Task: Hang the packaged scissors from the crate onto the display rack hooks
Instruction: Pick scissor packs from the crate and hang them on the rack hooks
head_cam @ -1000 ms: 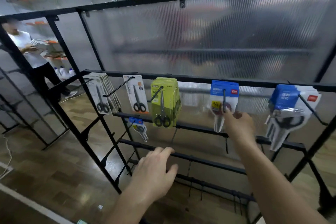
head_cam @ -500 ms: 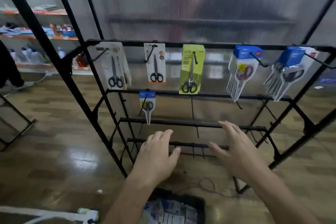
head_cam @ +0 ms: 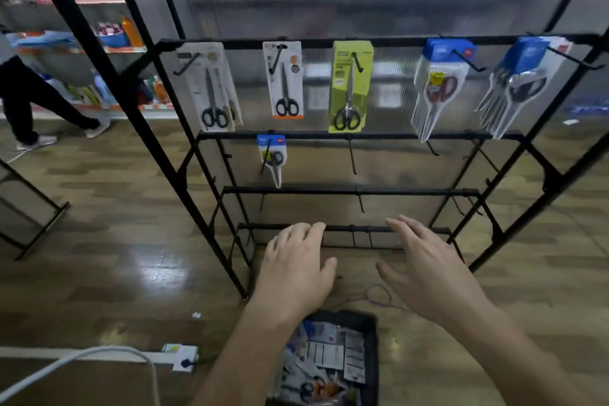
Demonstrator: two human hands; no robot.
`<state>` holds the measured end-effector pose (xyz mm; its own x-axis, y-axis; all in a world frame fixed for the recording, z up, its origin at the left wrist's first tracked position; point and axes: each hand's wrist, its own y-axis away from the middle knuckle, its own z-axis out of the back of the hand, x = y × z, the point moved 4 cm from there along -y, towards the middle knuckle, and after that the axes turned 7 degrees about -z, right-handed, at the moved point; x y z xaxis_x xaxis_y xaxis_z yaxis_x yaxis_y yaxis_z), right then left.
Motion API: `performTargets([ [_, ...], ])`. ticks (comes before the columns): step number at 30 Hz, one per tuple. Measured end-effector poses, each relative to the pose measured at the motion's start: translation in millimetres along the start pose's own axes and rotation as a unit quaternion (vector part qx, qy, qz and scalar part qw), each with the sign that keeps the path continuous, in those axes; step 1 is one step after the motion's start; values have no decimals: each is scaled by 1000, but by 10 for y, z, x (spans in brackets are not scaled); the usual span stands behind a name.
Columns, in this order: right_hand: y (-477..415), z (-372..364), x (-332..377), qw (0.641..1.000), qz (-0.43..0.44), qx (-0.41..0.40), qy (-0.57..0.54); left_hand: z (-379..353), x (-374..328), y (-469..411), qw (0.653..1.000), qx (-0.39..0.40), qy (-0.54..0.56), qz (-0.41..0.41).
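Note:
A black display rack (head_cam: 349,135) stands ahead of me with hooks on several bars. Packaged scissors hang along its top bar: white-card packs (head_cam: 211,89), an orange-edged pack (head_cam: 285,79), a lime-green pack (head_cam: 351,86) and two bunches of blue-topped packs (head_cam: 438,86) (head_cam: 524,82). One small blue-topped pack (head_cam: 273,158) hangs on the second bar. A black crate (head_cam: 370,356) full of loose packaged scissors sits on the floor below me. My left hand (head_cam: 296,270) and my right hand (head_cam: 428,273) hover above the crate, fingers spread, holding nothing.
Several hooks on the lower bars are bare (head_cam: 352,158). A white power strip (head_cam: 183,358) and cable lie on the wooden floor at lower left. A person's legs (head_cam: 29,102) are at the far left by stocked shelves (head_cam: 99,43). A purple loop (head_cam: 379,297) lies by the crate.
My right hand left the blue-topped pack on the top bar and came down beside my left hand. My view tilted downward, bringing the crate into sight.

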<state>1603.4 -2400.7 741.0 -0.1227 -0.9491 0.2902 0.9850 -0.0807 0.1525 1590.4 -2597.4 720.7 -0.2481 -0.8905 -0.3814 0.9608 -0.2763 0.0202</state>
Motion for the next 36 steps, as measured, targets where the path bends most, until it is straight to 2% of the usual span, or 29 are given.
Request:
performTargets([
  [10, 342, -209, -677, 998, -19, 32, -60, -247, -651, 105, 997, 38, -70, -2],
  [19, 695, -386, -877, 996, -18, 50, -78, -453, -841, 477, 992, 61, -107, 0],
  [26, 729, -486, -522, 997, -36, 39, -60, -323, -490, 464, 991, 55, -114, -45],
  [36, 847, -1162, 257, 987, -126, 94, -30, -409, 573, 456, 982, 135, -95, -92],
])
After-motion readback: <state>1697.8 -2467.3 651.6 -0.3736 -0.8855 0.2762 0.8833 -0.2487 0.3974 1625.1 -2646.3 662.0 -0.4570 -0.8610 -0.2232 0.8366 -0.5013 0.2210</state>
